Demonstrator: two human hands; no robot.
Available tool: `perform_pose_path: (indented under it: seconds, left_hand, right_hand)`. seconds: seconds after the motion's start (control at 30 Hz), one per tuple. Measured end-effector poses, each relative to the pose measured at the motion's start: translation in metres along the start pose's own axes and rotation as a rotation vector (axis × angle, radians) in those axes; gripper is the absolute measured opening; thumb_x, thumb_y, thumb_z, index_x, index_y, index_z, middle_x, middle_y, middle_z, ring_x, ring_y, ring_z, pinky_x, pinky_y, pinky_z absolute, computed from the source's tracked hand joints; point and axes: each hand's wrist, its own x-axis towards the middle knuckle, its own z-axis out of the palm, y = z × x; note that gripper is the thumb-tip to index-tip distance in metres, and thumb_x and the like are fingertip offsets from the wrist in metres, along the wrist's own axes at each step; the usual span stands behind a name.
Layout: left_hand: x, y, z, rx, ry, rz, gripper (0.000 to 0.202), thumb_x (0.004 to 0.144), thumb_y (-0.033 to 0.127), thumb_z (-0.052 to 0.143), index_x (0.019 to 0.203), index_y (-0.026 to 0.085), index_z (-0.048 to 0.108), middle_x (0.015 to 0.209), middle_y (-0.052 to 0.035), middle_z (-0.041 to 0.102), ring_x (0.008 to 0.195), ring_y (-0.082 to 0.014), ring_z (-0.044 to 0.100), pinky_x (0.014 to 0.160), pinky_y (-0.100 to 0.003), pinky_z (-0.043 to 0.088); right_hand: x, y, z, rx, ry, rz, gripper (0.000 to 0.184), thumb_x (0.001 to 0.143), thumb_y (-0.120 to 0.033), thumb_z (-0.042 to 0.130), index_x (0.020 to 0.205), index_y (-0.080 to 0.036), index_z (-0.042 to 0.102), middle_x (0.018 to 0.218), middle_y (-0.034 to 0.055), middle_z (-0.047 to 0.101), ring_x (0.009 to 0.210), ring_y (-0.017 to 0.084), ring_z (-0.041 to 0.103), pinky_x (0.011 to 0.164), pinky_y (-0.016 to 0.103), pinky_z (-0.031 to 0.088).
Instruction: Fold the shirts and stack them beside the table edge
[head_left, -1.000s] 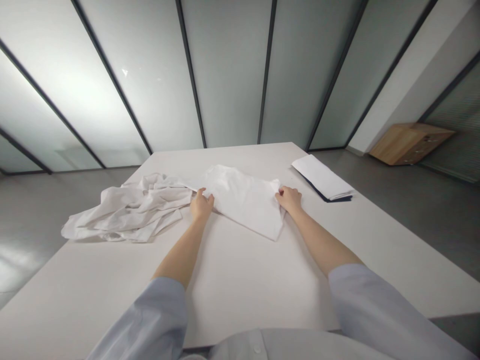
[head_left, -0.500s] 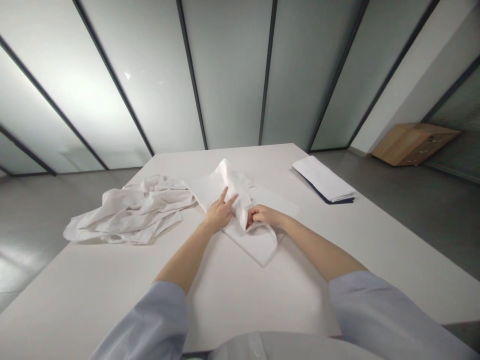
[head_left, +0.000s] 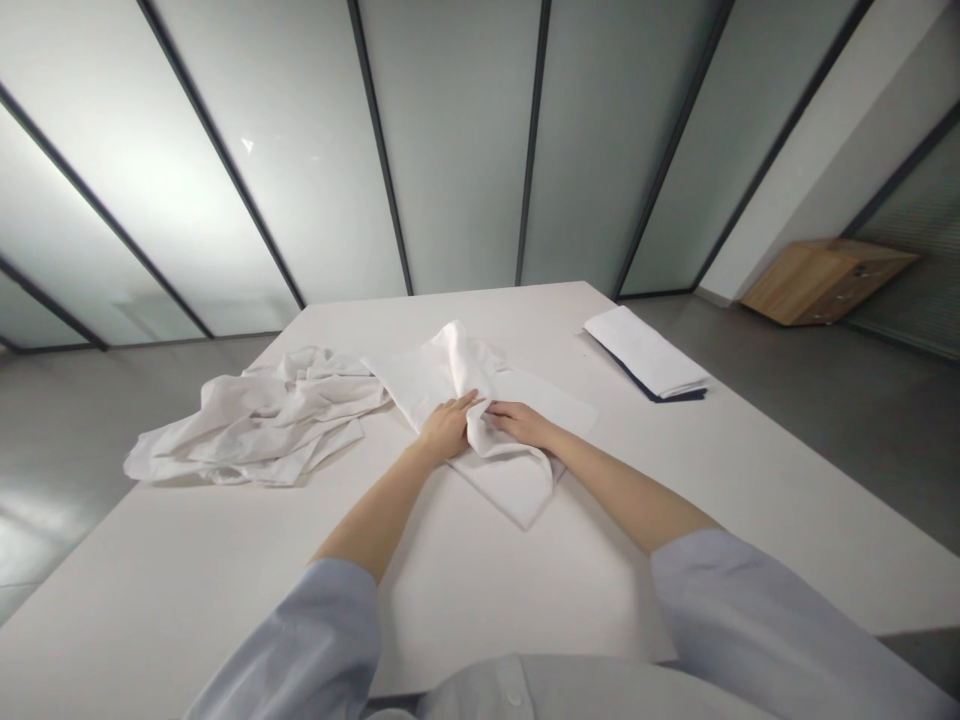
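Note:
A white cloth (head_left: 510, 475) lies partly spread and bunched on the table in front of me. One corner points toward me, and a raised ridge runs up its middle. On the left side of that ridge rests my left hand (head_left: 448, 428), its fingers stretched out over the fabric. My right hand (head_left: 523, 424) lies on the other side, fingers extended and touching the folds; its fingertips are partly hidden by cloth. The two hands are close together with the ridge between them.
A crumpled heap of white fabric (head_left: 255, 420) lies at the left of the white table (head_left: 517, 600). Toward the right edge, folded white cloth (head_left: 645, 350) sits on a dark folded piece (head_left: 679, 397). A wooden cabinet (head_left: 825, 282) stands on the floor beyond.
My right hand's curled fingers have straightened and rest on the cloth. The left hand's spread fingers have come together, shifting slightly right. The raised cloth edge between them has been pushed down.

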Motion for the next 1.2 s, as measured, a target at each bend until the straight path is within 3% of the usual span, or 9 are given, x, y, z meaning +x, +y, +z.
perform_pose_path:
  seconds: [0.17,0.37,0.5,0.67,0.77,0.93,1.0,1.1,1.2]
  left_hand:
    - [0.006,-0.013,0.008,-0.135,0.055,-0.053,0.040,0.082,0.017,0.057,0.121,0.019,0.064,0.130,-0.0080,0.063,0.122,-0.0208,0.057,0.108,-0.033,0.042]
    - [0.000,-0.032,0.009,-0.241,0.314,-0.218,0.027,0.073,0.018,0.067,0.099,0.018,0.071,0.114,-0.0111,0.070,0.109,-0.0278,0.064,0.099,-0.039,0.049]
    - [-0.007,-0.046,0.001,-0.226,0.485,-0.381,0.016,0.072,0.020,0.064,0.087,0.017,0.070,0.099,-0.0113,0.073,0.101,-0.0289,0.067,0.093,-0.039,0.051]
    - [-0.010,-0.054,-0.011,-0.182,0.566,-0.628,0.019,0.076,0.023,0.053,0.084,0.016,0.069,0.091,-0.0127,0.073,0.096,-0.0304,0.067,0.081,-0.037,0.051]
    - [-0.014,-0.060,-0.017,-0.220,0.618,-0.794,0.029,0.083,0.028,0.043,0.088,0.016,0.069,0.087,-0.0125,0.072,0.092,-0.0306,0.068,0.075,-0.036,0.049]
    - [-0.023,-0.071,-0.030,-0.337,0.644,-1.044,0.061,0.097,0.035,0.011,0.088,0.014,0.068,0.092,-0.0186,0.071,0.096,-0.0323,0.066,0.080,-0.041,0.048]
    - [-0.024,-0.067,-0.034,-0.239,0.673,-0.978,0.054,0.098,0.039,0.019,0.097,0.015,0.068,0.099,-0.0175,0.070,0.103,-0.0320,0.063,0.088,-0.044,0.045]
    - [-0.021,-0.049,-0.034,-0.019,0.669,-0.673,0.043,0.091,0.048,0.046,0.117,0.017,0.061,0.119,-0.0147,0.065,0.119,-0.0300,0.055,0.103,-0.044,0.037]
    - [-0.014,-0.030,-0.026,0.036,0.432,-0.474,0.051,0.091,0.053,0.047,0.127,0.019,0.055,0.130,-0.0136,0.060,0.124,-0.0277,0.052,0.104,-0.040,0.038]
  right_hand:
    - [0.001,0.013,-0.011,-0.196,0.152,0.137,0.036,0.090,-0.021,0.041,0.113,-0.023,0.069,0.123,0.0039,0.068,0.118,0.020,0.059,0.106,0.037,0.040]
    - [0.004,0.025,-0.022,-0.599,-0.033,0.273,0.046,0.098,-0.031,0.034,0.140,-0.020,0.051,0.152,0.0059,0.041,0.142,0.023,0.033,0.116,0.039,0.025]
    - [-0.002,0.020,-0.029,-0.792,0.012,0.431,0.052,0.099,-0.038,0.030,0.145,-0.018,0.044,0.156,0.0092,0.033,0.143,0.032,0.028,0.114,0.048,0.024]
    - [-0.012,0.014,-0.056,-0.850,0.117,0.663,0.059,0.097,-0.049,0.030,0.142,-0.014,0.047,0.153,0.0193,0.036,0.138,0.039,0.033,0.106,0.055,0.030]
    - [-0.015,0.013,-0.078,-0.843,0.123,0.814,0.066,0.096,-0.056,0.027,0.133,-0.010,0.056,0.141,0.0240,0.049,0.126,0.039,0.048,0.098,0.054,0.038]
    - [-0.014,0.012,-0.114,-0.946,0.152,0.871,0.069,0.093,-0.061,0.030,0.110,-0.008,0.071,0.112,0.0251,0.067,0.107,0.035,0.062,0.087,0.045,0.044]
    - [-0.015,0.014,-0.122,-0.986,0.168,0.845,0.060,0.091,-0.058,0.039,0.110,-0.011,0.071,0.112,0.0226,0.068,0.107,0.034,0.062,0.086,0.043,0.045]
    - [-0.016,0.022,-0.120,-0.978,0.200,0.746,0.053,0.090,-0.053,0.045,0.122,-0.016,0.065,0.120,0.0188,0.066,0.113,0.033,0.059,0.092,0.044,0.043]
    - [-0.016,0.035,-0.107,-0.863,0.217,0.745,0.059,0.091,-0.058,0.041,0.130,-0.018,0.059,0.133,0.0185,0.058,0.122,0.036,0.052,0.098,0.053,0.039]
